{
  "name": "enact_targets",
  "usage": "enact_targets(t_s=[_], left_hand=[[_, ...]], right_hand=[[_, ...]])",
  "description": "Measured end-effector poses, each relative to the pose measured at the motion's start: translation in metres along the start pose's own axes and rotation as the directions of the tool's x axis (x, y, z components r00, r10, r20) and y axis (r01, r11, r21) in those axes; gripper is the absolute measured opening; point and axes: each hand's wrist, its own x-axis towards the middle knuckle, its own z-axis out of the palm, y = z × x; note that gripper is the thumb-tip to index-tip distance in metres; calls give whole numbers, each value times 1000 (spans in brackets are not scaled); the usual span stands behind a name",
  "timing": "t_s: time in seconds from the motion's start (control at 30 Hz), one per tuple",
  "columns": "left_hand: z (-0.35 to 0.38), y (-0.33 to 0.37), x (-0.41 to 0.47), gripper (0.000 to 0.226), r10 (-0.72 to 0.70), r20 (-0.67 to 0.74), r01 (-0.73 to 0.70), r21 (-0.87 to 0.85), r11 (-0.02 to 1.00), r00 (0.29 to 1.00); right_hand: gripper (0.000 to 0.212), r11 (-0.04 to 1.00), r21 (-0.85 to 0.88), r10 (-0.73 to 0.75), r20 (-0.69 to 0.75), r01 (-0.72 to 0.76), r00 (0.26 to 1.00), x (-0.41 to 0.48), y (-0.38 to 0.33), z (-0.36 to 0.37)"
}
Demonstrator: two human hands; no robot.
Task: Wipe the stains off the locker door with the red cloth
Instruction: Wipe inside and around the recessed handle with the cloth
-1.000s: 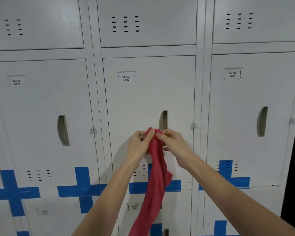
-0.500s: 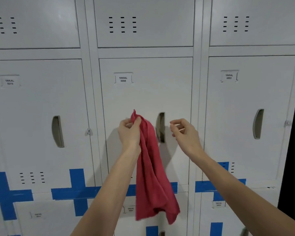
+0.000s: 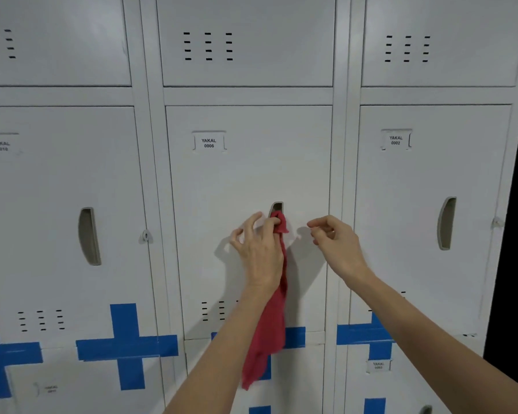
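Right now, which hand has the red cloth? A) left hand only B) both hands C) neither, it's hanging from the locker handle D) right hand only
A: the left hand pinches the top of the red cloth in front of the handle slot of the locker door labelled 0006, while the right hand is off to the side, apart from the cloth and holding nothing.

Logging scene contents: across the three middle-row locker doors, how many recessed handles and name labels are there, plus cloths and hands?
Recessed handles: 3
Name labels: 3
Red cloth: 1
Hands: 2
Total: 9
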Motion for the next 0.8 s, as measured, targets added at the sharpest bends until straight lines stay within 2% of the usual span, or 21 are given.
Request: enact_targets(t_s=[0.1, 0.2, 0.27, 0.33, 0.37, 0.43, 0.53, 0.8], left_hand=[[5, 12, -4, 29, -77, 41, 78, -37, 996, 996], [7, 17, -13, 48, -99, 156, 113, -79, 990, 983], [5, 15, -14, 50, -59, 161, 78, -118, 990, 985], [3, 12, -11, 49, -62, 163, 84, -132, 988, 985], [3, 11, -10, 49, -64, 169, 86, -124, 989, 983], [2, 8, -8, 48, -53, 186, 73, -103, 992, 981], [0, 7, -8, 51, -37, 207, 61, -113, 992, 978], [-8, 7, -18, 47, -49, 189, 82, -173, 981, 981]], right_hand=[[18, 995, -85, -53, -5, 53, 999, 0, 2, 2], [26, 920, -309, -244, 33, 242, 969, 0, 2, 4], [38, 787, -497, -366, 100, 365, 925, 0, 5, 4], [47, 606, -664, -439, 179, 438, 880, 0, 7, 5], [50, 530, -717, -449, 216, 453, 867, 0, 8, 6], [56, 456, -769, -407, 268, 449, 873, 2, 8, 7], [65, 432, -792, -346, 297, 432, 890, 5, 12, 8], [70, 452, -781, -321, 310, 432, 895, 4, 10, 9]])
